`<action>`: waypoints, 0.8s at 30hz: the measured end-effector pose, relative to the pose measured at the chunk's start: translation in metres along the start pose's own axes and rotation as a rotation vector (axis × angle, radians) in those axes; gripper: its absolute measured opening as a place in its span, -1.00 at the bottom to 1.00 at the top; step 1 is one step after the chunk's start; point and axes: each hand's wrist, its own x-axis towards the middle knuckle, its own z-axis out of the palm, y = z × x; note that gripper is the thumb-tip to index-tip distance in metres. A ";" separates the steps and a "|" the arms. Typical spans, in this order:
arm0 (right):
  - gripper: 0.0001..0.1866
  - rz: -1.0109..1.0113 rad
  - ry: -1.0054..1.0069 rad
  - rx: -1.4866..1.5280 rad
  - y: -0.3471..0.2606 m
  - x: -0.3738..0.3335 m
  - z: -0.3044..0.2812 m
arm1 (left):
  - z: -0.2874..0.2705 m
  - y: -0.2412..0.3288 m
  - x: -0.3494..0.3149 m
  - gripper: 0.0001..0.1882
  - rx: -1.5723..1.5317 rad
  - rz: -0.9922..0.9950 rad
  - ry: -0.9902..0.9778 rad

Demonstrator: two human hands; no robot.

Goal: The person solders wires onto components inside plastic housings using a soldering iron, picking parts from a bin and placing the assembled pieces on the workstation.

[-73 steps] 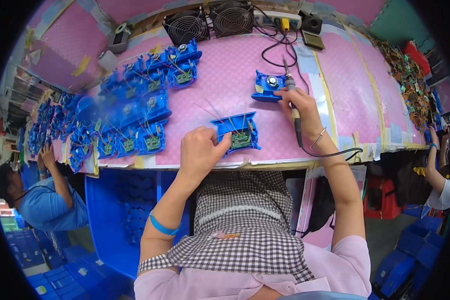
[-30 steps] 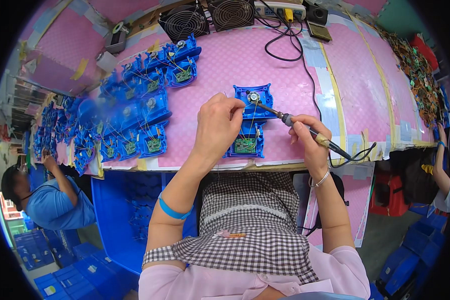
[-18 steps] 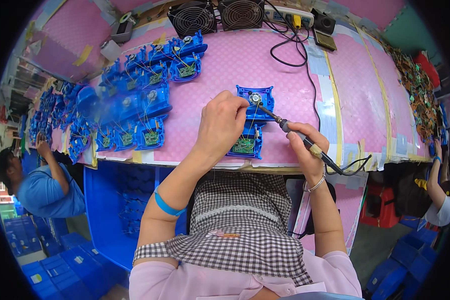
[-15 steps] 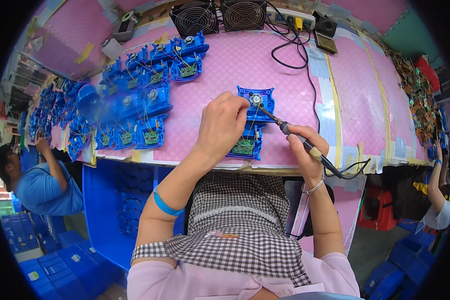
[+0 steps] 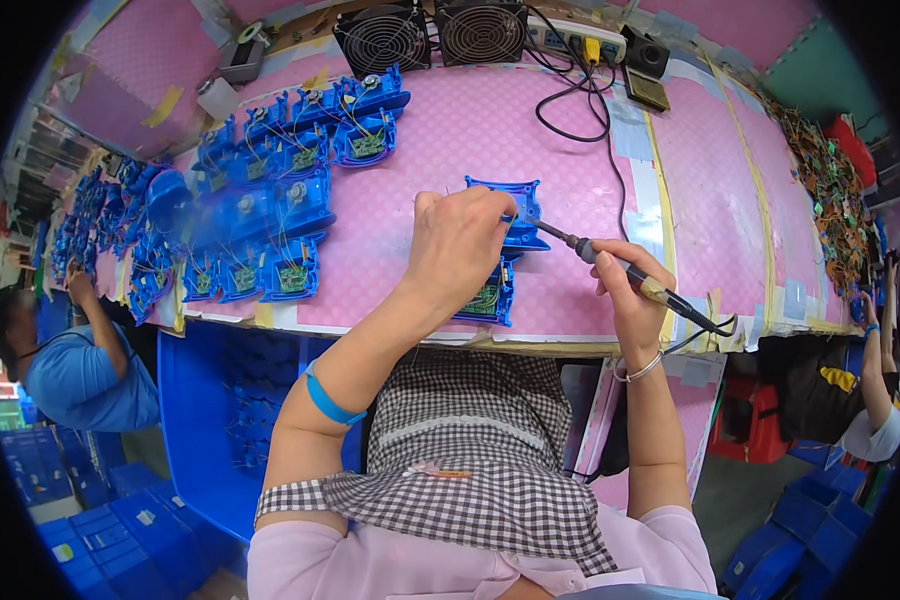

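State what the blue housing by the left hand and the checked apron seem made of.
Blue housing: probably moulded plastic, slightly glossy; even colour and crisp edges suggest it. Checked apron: apparently matte woven fabric, shown by soft folds and creases; exact fibre unclear.

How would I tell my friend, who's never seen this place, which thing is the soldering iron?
Find the big pink worktable, then the person's right hand by its front edge. The soldering iron is in that hand, slanting up and left toward a blue casing. Unlike the boxy casing, it's slim like a pen, with a yellowish band around its handle.
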 end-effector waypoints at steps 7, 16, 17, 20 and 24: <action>-0.83 -0.016 -0.033 -0.018 -0.003 0.003 0.003 | 0.004 0.003 0.002 -0.87 -0.020 -0.022 -0.032; -0.84 -0.074 -0.049 -0.082 -0.004 0.001 -0.001 | -0.024 -0.016 -0.008 -0.88 -0.293 -0.188 0.378; -0.84 -0.054 -0.040 -0.074 -0.002 -0.001 -0.004 | -0.034 -0.020 -0.015 -0.89 -0.374 -0.345 0.436; -0.85 0.023 0.007 0.032 -0.006 -0.002 -0.008 | -0.034 -0.043 -0.040 -0.86 -0.414 -0.492 0.401; -0.85 -0.008 0.015 0.015 -0.005 0.000 -0.003 | -0.019 -0.042 -0.040 -0.74 -0.555 -0.684 0.192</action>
